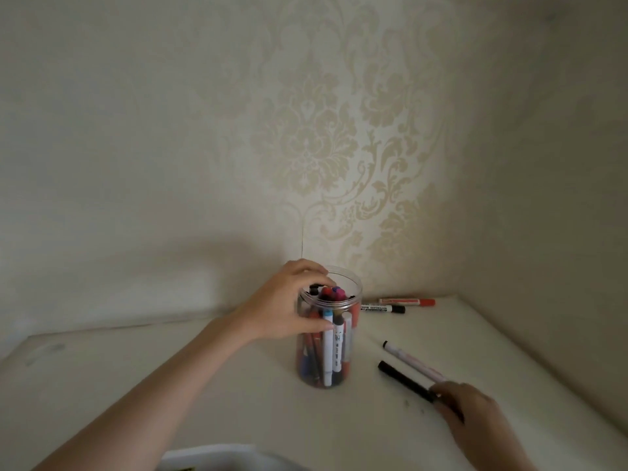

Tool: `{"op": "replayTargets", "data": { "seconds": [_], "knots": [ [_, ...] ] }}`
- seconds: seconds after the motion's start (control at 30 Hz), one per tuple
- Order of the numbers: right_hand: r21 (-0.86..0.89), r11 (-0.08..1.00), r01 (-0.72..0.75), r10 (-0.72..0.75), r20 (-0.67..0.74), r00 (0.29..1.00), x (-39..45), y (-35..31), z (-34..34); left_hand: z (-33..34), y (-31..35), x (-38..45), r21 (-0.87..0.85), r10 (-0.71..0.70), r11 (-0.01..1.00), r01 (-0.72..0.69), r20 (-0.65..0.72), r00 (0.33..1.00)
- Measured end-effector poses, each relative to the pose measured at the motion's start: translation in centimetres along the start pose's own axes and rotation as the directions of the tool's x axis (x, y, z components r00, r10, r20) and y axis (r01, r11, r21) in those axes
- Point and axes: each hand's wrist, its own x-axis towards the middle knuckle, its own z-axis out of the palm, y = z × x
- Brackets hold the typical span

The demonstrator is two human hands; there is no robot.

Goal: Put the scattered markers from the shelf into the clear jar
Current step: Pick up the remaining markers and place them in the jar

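Observation:
The clear jar (334, 334) stands upright in the middle of the white shelf (238, 385), holding several markers of mixed colours. My left hand (289, 304) grips the jar's upper left side, thumb in front and fingers over the rim. To the right, a black marker (404, 380) and a white marker with a black cap (413, 362) lie side by side. My right hand (475, 416) is closed over their near ends. Further back by the wall lie a white marker with a red cap (406, 302) and a white whiteboard marker with a black cap (382, 308).
Patterned wallpaper (323, 147) closes off the back, and a plain side wall (560, 232) bounds the shelf on the right. A white object (221, 457) shows at the bottom edge, partly cut off.

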Motion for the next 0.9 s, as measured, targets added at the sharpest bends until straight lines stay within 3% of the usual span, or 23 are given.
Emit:
{"op": "replayTargets", "data": {
  "seconds": [0.07, 0.13, 0.2, 0.4, 0.7, 0.9],
  "knots": [
    [0.156, 0.988, -0.02, 0.041, -0.128, 0.991, 1.6, -2.2, -4.3, -1.1, -0.4, -0.1, 0.014, -0.017, 1.0, 0.018, -0.07, 0.997],
    [0.276, 0.955, 0.11, -0.02, -0.31, 0.95, 3.5, -5.6, -9.1, -2.0, -0.8, -0.3, 0.036, -0.062, 0.997, 0.064, -0.058, 0.996],
    [0.266, 0.938, 0.223, -0.115, -0.369, 0.922, 5.3, -9.9, -12.3, -2.2, -1.2, -0.5, 0.013, -0.11, 0.994, 0.11, -0.005, 0.994],
    [-0.021, 0.928, 0.371, -0.37, -0.133, 0.919, 9.3, -17.9, -12.1, -1.4, -0.8, -1.0, -0.151, -0.217, 0.964, 0.218, 0.029, 0.976],
    [0.06, 0.892, 0.447, -0.433, -0.162, 0.887, 10.7, -19.9, -11.2, -1.1, -0.9, -1.2, -0.209, -0.248, 0.944, 0.254, 0.056, 0.967],
    [-0.003, 0.883, 0.47, -0.47, 0.009, 0.883, 11.4, -20.1, -9.9, -0.9, -1.0, -1.4, -0.232, -0.233, 0.943, 0.237, 0.044, 0.971]
  ]
}}
